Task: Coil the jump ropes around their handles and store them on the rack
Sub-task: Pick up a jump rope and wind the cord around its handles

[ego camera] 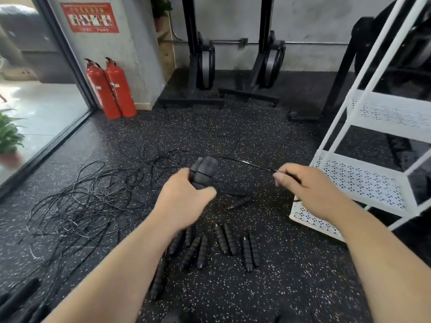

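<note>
1. Two handles (203,171), paired and gripped in the left hand (186,201), mid-scene above the floor.
2. One rope (247,162), taut from the handles to the right hand (310,190), which pinches it.
3. Step, judged: winding rope onto handles; turns too blurred to count.
4. Next move: wrap under tension, then shelve on the rack (363,180), right.
5. Remaining: loose handles (226,238) near; tangled ropes (93,194) left.

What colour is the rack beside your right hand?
White, with perforated shelves: the rack shows clearly in the head view.
</note>
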`<state>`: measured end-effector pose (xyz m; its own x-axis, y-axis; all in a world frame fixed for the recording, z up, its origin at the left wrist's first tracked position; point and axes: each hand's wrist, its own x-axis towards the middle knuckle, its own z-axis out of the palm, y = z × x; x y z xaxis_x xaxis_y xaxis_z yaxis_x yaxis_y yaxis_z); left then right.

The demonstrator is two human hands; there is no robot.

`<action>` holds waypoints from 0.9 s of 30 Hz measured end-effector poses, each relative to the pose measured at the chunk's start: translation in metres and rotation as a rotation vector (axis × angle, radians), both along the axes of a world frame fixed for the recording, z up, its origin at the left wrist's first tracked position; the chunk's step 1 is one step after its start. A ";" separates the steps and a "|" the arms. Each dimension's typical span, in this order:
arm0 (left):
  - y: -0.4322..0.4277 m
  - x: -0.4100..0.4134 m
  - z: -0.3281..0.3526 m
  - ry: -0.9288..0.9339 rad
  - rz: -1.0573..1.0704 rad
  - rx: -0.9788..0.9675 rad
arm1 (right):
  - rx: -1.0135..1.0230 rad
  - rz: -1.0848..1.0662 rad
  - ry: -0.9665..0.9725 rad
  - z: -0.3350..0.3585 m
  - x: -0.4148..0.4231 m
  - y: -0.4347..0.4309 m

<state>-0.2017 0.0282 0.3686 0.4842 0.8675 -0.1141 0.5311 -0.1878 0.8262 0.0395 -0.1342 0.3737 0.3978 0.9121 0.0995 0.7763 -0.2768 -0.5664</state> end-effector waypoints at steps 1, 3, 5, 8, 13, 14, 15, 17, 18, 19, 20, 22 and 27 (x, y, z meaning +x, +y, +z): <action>0.009 -0.003 -0.001 -0.099 0.051 -0.086 | 0.004 -0.021 0.012 -0.001 0.006 -0.001; 0.021 -0.007 -0.004 -0.285 0.138 -0.239 | 0.051 -0.057 0.028 -0.004 0.011 0.000; 0.020 -0.003 -0.006 -0.418 0.152 -0.379 | 0.108 -0.080 0.047 -0.011 0.003 0.007; 0.003 0.014 -0.010 -0.547 0.053 -0.610 | 0.175 -0.094 0.072 -0.027 -0.026 0.031; -0.022 0.035 -0.020 -0.633 -0.114 -0.743 | 0.160 0.017 0.158 -0.065 -0.062 0.059; -0.023 0.037 -0.022 -0.637 -0.121 -0.756 | 0.142 0.060 0.167 -0.067 -0.065 0.061; -0.023 0.037 -0.023 -0.642 -0.116 -0.769 | 0.128 0.095 0.162 -0.067 -0.067 0.062; -0.021 0.036 -0.024 -0.670 -0.092 -0.798 | 0.105 0.123 0.160 -0.063 -0.064 0.066; -0.018 0.034 -0.022 -0.685 -0.081 -0.802 | 0.087 0.130 0.153 -0.061 -0.060 0.067; -0.013 0.032 -0.019 -0.698 -0.066 -0.792 | 0.059 0.140 0.133 -0.059 -0.055 0.067; -0.007 0.029 -0.016 -0.715 -0.044 -0.780 | 0.019 0.151 0.111 -0.057 -0.048 0.067; 0.013 0.018 -0.007 -0.776 0.008 -0.758 | -0.061 0.161 0.106 -0.050 -0.034 0.064; 0.049 -0.009 0.008 -1.001 0.097 -0.678 | 0.063 0.073 0.117 -0.036 -0.016 0.058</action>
